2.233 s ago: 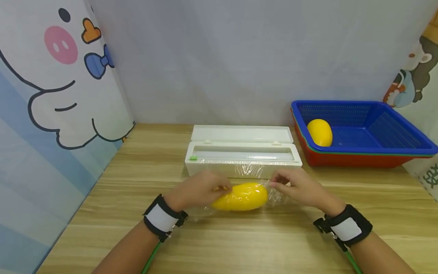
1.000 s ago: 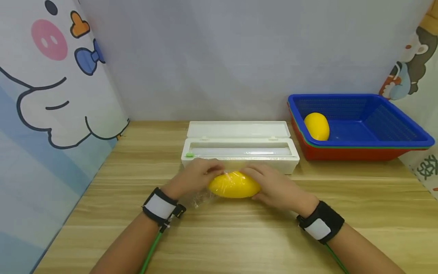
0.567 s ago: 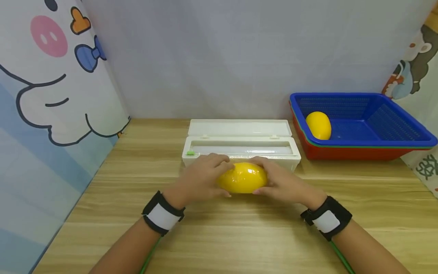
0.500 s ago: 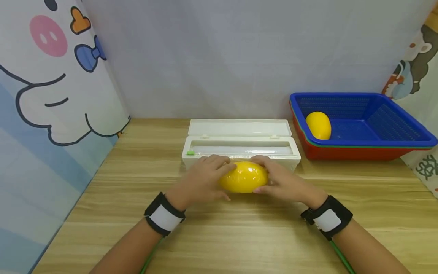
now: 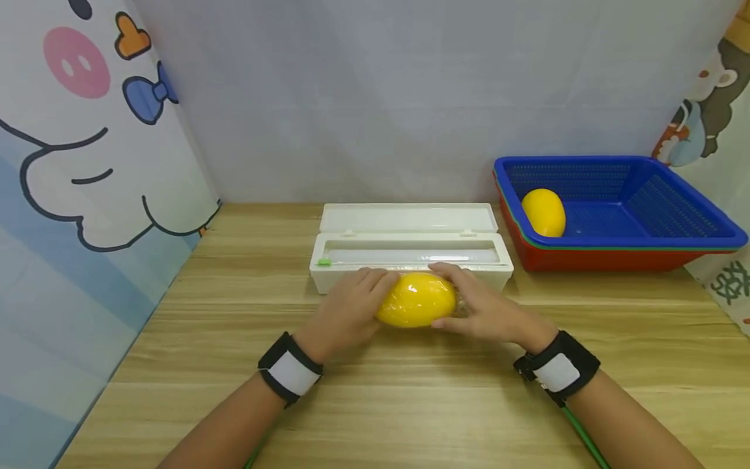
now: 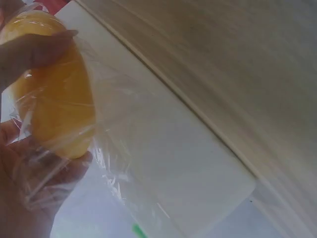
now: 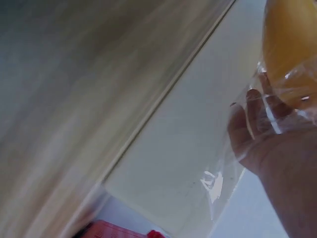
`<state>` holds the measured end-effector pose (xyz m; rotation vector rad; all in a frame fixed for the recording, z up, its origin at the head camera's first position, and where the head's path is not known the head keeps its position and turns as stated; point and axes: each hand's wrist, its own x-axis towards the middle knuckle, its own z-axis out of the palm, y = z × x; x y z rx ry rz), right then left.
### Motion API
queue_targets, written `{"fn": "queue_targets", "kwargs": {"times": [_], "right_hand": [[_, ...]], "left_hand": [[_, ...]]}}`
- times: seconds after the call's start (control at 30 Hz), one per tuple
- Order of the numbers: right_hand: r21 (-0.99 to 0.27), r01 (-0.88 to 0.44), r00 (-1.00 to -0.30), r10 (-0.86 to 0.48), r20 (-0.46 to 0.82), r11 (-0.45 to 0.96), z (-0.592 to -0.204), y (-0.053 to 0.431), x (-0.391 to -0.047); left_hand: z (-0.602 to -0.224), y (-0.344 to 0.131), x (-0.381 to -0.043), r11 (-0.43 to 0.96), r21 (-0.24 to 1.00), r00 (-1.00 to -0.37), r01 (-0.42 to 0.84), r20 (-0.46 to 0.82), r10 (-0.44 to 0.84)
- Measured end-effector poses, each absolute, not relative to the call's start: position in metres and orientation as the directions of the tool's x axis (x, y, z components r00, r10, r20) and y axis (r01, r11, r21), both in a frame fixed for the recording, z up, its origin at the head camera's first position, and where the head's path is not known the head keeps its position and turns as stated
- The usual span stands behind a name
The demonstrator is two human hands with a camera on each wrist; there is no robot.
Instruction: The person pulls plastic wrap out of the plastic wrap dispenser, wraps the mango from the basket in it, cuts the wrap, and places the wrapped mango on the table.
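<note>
A smooth yellow mango [image 5: 417, 301], wrapped in shiny cling film [image 6: 111, 168], is held between the two hands just in front of a white cling film dispenser [image 5: 410, 237]. My left hand [image 5: 348, 309] grips its left end; in the left wrist view the thumb lies across it and fingers curl at the other side, partly under film. The right hand [image 5: 489, 309] holds the other end, thumb low and fingers on top. Film stretches from the mango to the dispenser's front in both wrist views. The dispenser's lid is raised, showing the roll [image 5: 381, 255] inside.
A blue basket [image 5: 603, 241], stacked on a red one [image 5: 586, 260], stands at the back right. Inside it lies another yellow mango [image 5: 543, 212]. A green slider [image 5: 324, 262] sits on the dispenser's left edge. Cloth walls border the wooden table [image 5: 398, 404].
The right hand has gone from pinching film beside the mango to holding its end. The left hand has moved onto its left end. The mango has turned over and come nearer the dispenser.
</note>
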<state>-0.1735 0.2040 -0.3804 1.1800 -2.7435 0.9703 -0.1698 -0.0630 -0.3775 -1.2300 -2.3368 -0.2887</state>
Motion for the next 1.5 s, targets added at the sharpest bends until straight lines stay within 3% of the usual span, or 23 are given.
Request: {"fn": "queue_targets", "kwargs": {"times": [0.27, 0.63, 0.97, 1.13, 1.27, 1.5], "right_hand": [[-0.403, -0.715, -0.693, -0.655, 0.302, 0.571, -0.384, 0.195, -0.173], [-0.388, -0.758, -0.647, -0.683, 0.34, 0.524, -0.381, 0.199, -0.176], [-0.429, -0.74, -0.659, -0.688, 0.305, 0.518, -0.378, 0.2, -0.178], [-0.399, -0.728, -0.679, -0.669, 0.303, 0.558, -0.379, 0.196, -0.177], [-0.332, -0.764, -0.645, -0.658, 0.388, 0.554, -0.381, 0.191, -0.176], [-0.34, -0.788, -0.615, -0.663, 0.427, 0.512, -0.381, 0.195, -0.181]], "left_hand": [[-0.38, -0.068, -0.175, 0.549, 0.047, -0.498, 0.835, 0.491, 0.715], [-0.382, -0.07, -0.178, 0.566, 0.173, -0.582, 0.806, 0.403, 0.706], [-0.388, -0.068, -0.18, 0.536, 0.126, -0.522, 0.835, 0.492, 0.697], [-0.386, -0.07, -0.18, 0.543, 0.165, -0.55, 0.823, 0.469, 0.691], [-0.385, -0.07, -0.182, 0.547, 0.199, -0.572, 0.813, 0.452, 0.685], [-0.378, -0.074, -0.186, 0.526, 0.374, -0.642, 0.764, 0.362, 0.676]]}}
